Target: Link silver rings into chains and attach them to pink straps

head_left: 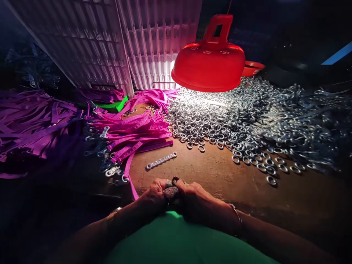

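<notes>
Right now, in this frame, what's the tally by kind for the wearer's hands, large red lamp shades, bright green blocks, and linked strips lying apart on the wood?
Hands: 2
Large red lamp shade: 1
Bright green block: 1
Linked strip lying apart: 1
Total: 5

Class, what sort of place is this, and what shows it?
Probably an assembly workshop: loose metal rings heaped on a wooden table, pink straps piled beside them, and a red lamp hanging above.
</notes>
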Demonstrator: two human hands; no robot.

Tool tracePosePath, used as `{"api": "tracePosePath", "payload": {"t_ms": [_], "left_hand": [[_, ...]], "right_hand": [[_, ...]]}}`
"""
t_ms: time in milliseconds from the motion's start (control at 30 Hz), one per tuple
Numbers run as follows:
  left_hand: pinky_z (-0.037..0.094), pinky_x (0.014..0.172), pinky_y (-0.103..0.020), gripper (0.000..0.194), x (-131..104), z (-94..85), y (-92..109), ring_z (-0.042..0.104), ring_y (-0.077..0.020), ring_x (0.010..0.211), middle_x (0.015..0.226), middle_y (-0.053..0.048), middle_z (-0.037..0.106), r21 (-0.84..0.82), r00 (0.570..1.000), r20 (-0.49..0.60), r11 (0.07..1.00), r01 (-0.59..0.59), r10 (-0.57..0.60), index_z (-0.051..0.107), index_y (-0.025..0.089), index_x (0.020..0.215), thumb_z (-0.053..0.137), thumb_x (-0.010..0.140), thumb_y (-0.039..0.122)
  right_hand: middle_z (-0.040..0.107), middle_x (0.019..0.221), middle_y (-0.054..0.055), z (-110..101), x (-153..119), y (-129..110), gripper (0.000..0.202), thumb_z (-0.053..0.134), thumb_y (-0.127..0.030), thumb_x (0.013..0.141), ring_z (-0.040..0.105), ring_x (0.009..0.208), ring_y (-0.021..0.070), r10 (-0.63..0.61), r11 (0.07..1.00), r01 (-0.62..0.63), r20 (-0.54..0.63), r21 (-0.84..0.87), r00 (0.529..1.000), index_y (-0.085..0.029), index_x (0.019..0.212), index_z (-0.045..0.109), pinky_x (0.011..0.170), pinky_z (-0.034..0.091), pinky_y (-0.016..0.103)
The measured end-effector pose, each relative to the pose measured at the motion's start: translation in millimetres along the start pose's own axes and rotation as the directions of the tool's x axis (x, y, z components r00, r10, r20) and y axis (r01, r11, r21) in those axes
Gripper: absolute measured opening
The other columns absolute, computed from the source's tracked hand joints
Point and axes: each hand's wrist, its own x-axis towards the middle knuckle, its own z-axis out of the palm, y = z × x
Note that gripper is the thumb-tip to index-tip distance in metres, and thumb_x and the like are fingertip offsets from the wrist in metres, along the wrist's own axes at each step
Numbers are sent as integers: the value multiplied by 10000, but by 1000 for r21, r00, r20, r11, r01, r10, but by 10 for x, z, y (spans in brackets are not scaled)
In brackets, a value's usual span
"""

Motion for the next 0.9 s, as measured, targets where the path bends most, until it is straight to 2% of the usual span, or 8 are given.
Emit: {"api": "tracePosePath", "payload": {"t_ms": [200,333,433,500,567,633,733,900], "left_hand": [[295,504,-223,315,348,-175,51,385,-92,551,575,18,439,453,977,50,867,-208,208,520,140,593,536,792,384],[296,549,-244,190,516,-182,-154,414,-117,604,608,7,482,921,947,93,335,-200,308,556,153,588,610,724,274],[350,604,-250,199,557,-185,-277,490,-148,688,685,-18,569,951,905,249,91,-296,344,593,173,636,639,738,338],[386,643,-246,209,563,-255,-214,520,-144,698,680,-20,590,937,834,255,89,-339,488,602,178,646,568,809,304],[417,671,-252,182,578,-399,1,537,-147,699,691,-24,607,956,726,110,127,-264,678,629,182,690,532,829,247],[446,731,-286,185,611,-600,341,559,-174,776,803,-53,642,971,579,-74,191,-143,812,661,180,851,485,856,236],[435,885,-359,292,694,-926,916,560,-235,967,986,-127,654,977,445,-204,211,35,872,627,119,1060,463,876,276],[453,864,-359,365,895,-1305,1427,612,-260,956,1006,-149,677,918,600,-358,153,365,716,612,108,1104,532,833,340]], "right_hand": [[549,680,-3,-59,63,516,139,482,-313,858,349,512,87,-91,990,80,-92,-113,992,-180,896,463,490,271,222],[588,709,28,-90,-78,771,207,501,-393,878,474,594,137,-139,948,89,-145,-307,980,-195,832,540,578,354,251],[597,772,49,-203,-97,846,257,538,-446,852,529,727,191,-206,890,103,-190,-444,960,-211,753,574,675,404,305],[604,806,59,-286,-1,875,204,489,-360,881,544,743,192,-230,891,85,-281,-446,932,-215,792,602,679,434,310],[618,863,78,-328,184,903,206,422,-234,889,565,760,188,-271,895,88,-377,-437,885,-212,907,626,676,467,300],[624,969,107,-306,423,927,310,395,-133,849,581,849,205,-346,868,109,-435,-484,831,-198,1058,615,721,491,316],[611,1069,123,-187,774,946,477,377,-32,779,559,973,230,-427,793,105,-425,-600,798,-187,1187,570,847,468,384],[615,941,119,-66,1036,962,432,332,1,795,548,878,225,-403,764,33,-435,-645,805,-167,1072,618,828,440,395]]}}
